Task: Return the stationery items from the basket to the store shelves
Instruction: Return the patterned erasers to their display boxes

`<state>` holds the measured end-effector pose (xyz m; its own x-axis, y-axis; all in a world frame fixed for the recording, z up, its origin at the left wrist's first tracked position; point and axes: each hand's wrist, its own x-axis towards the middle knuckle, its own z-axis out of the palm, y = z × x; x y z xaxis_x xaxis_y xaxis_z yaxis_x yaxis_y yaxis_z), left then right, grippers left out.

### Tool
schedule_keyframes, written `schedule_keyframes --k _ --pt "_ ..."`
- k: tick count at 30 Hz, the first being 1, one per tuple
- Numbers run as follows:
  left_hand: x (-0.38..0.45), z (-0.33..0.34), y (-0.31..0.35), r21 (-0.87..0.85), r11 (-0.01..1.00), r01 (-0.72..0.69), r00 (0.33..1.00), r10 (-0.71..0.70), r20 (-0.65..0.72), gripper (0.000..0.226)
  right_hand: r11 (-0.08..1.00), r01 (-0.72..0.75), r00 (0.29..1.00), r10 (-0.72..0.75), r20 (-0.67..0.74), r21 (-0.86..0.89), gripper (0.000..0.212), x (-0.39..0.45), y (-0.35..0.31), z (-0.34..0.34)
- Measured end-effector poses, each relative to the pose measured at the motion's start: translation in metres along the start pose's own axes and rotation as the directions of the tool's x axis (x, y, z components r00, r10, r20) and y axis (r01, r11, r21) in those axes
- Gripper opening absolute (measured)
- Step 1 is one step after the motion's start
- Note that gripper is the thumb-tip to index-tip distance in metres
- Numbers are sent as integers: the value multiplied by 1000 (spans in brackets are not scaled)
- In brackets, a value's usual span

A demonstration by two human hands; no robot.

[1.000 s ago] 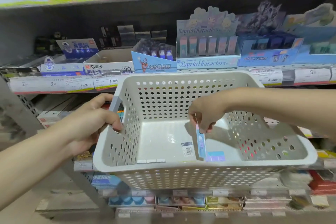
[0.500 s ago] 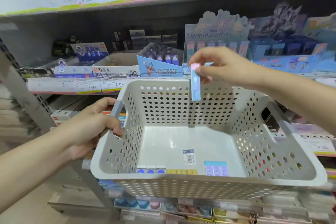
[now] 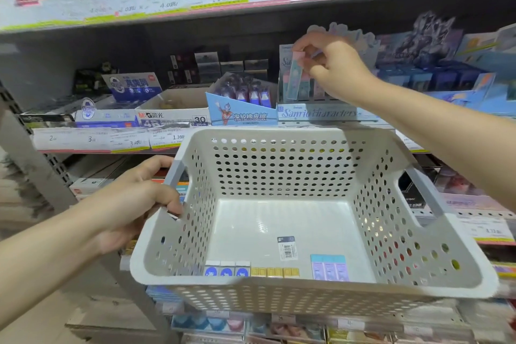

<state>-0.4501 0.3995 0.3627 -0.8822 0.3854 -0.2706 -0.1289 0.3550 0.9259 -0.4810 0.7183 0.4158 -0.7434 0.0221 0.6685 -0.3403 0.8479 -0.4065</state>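
Note:
My left hand [image 3: 131, 204] grips the left handle of a white perforated basket [image 3: 279, 292] held in front of the shelves. My right hand [image 3: 332, 64] pinches a slim pastel eraser pack [image 3: 294, 78] by its top, upright, over the Sanrio Characters display box [image 3: 318, 113] on the middle shelf. On the basket floor lie three blue-and-white erasers [image 3: 226, 269], a row of small yellow items [image 3: 275, 271], a pastel purple pack [image 3: 329, 267] and a barcode label [image 3: 287, 247].
Left of the Sanrio box stand a blue Ultraman eraser display [image 3: 240, 114] and a white M&G box [image 3: 173, 114]. Price tags line the shelf edges [image 3: 111, 139]. Blue display boxes [image 3: 435, 75] fill the right side. More stationery sits on the lower shelves.
My right hand has lifted the slim pack out of the basket and carried it up and away to the Sanrio display box. The left hand keeps hold of the basket handle.

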Motion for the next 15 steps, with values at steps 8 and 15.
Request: schedule_keyframes --k 8,15 --pt "2 -3 0 -10 1000 2 1000 -2 17 59 996 -37 999 38 4 -84 26 7 10 2" --pt "2 -4 0 -2 1000 11 1000 -11 10 59 993 -29 1000 29 -3 -112 23 5 10 -3"
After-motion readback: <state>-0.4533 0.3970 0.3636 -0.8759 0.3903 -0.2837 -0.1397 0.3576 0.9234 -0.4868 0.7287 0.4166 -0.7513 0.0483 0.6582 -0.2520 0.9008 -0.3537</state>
